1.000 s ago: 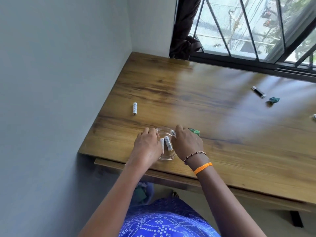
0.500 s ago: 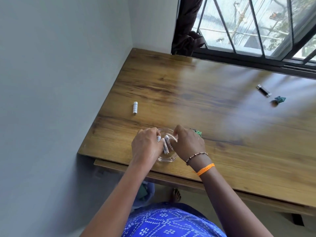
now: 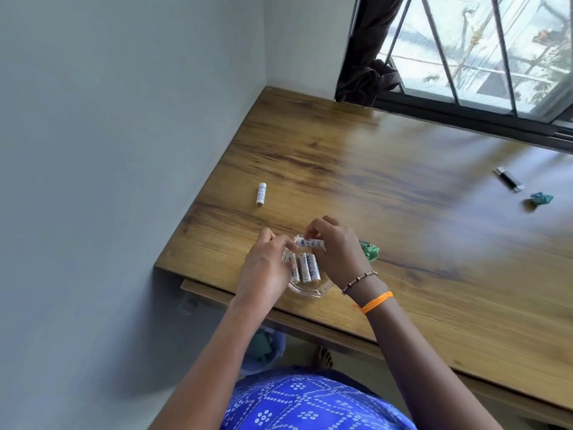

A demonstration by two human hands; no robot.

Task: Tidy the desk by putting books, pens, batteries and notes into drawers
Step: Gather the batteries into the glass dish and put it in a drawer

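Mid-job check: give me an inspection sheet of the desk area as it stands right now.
Surface: wooden desk, bare grain visible.
Job's things: held battery over glass dish; batteries in dish; loose battery near wall.
Clutter: green paper wad beside right hand; second wad; black stick.
Hands: left hand and right hand both pinch the held battery.
Cables: nothing seen.
Surroundings: grey wall, barred window, dark curtain.

Your bench (image 3: 387, 187) is wood-grain with a semi-glossy finish that catches the window glare. The dish (image 3: 313, 290) is clear, shiny glass, and the batteries (image 3: 307, 266) in it have smooth white printed wrappers. That green wad (image 3: 541, 200) looks like crumpled paper.
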